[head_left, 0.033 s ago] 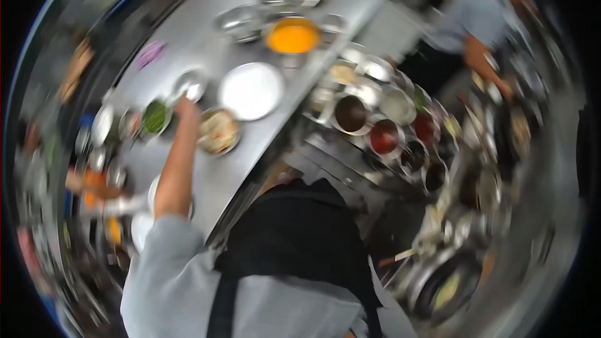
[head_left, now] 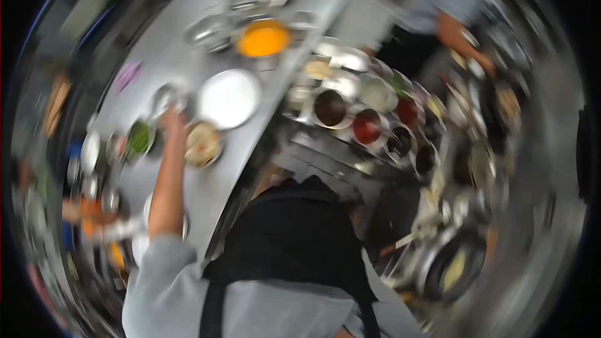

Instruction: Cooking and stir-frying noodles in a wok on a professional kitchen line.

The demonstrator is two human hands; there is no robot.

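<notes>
At ten o'clock your left hand [head_left: 172, 119] reaches, grip blurred beyond telling, between the small steel bowl [head_left: 164, 97] and the filled dish [head_left: 201, 144], which your forearm could knock; your right hand is unseen.

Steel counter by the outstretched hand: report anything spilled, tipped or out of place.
Nothing stands out. The left hand reaches between a small steel bowl and a plate of food; the empty white plate and the orange-filled bowl sit upright on the steel counter. Motion blur hides small spills.
</notes>
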